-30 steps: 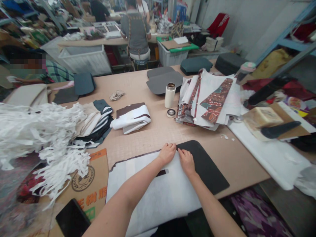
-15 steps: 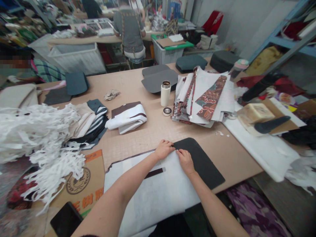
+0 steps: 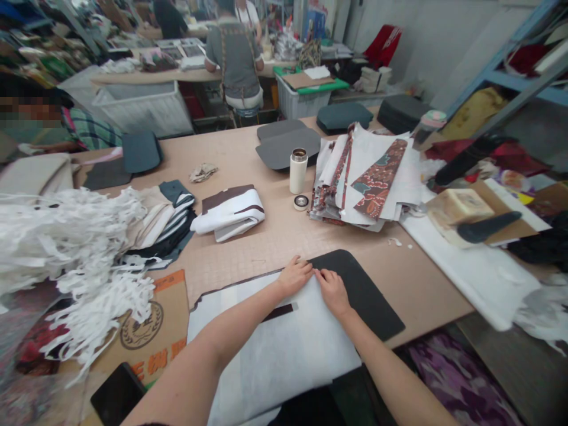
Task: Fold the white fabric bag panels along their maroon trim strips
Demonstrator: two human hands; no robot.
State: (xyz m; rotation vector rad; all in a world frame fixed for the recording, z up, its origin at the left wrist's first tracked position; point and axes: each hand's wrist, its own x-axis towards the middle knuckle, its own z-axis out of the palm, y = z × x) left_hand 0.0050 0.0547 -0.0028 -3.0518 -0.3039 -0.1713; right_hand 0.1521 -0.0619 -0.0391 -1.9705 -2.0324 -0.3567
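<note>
The left hand (image 3: 293, 277) and the right hand (image 3: 332, 293) rest on the top edge of a white non-woven sheet (image 3: 275, 355), which lies over a charcoal panel (image 3: 361, 290) with rounded corners. The fingers of each hand lie together and press down flat, not clamped on anything, with the two sets of fingertips just apart. The sheet covers the panel's left part, and a dark strip (image 3: 279, 312) shows through a gap near the left wrist. Both lie at the near edge of the desk (image 3: 266, 251).

Left of the panel, a cardboard sheet (image 3: 151, 331) carries the clearest print in view: an orange band, a round stamp and large red Chinese characters, too slanted and partly hidden to read with confidence. Shredded white strips (image 3: 66, 248) hang over its top corner, and a black phone (image 3: 118, 393) lies at its near corner.

Beyond the panel stand a white steel-capped flask (image 3: 299, 170) and a small tape roll (image 3: 300, 202), no label legible on either. To their right is a stack of paper and paisley-patterned fabric (image 3: 368, 177). A folded white-and-brown cloth (image 3: 228, 213) lies left of the flask. Farther off, past the desk, a co-worker in a grey top (image 3: 233, 59) sits with their back turned.
</note>
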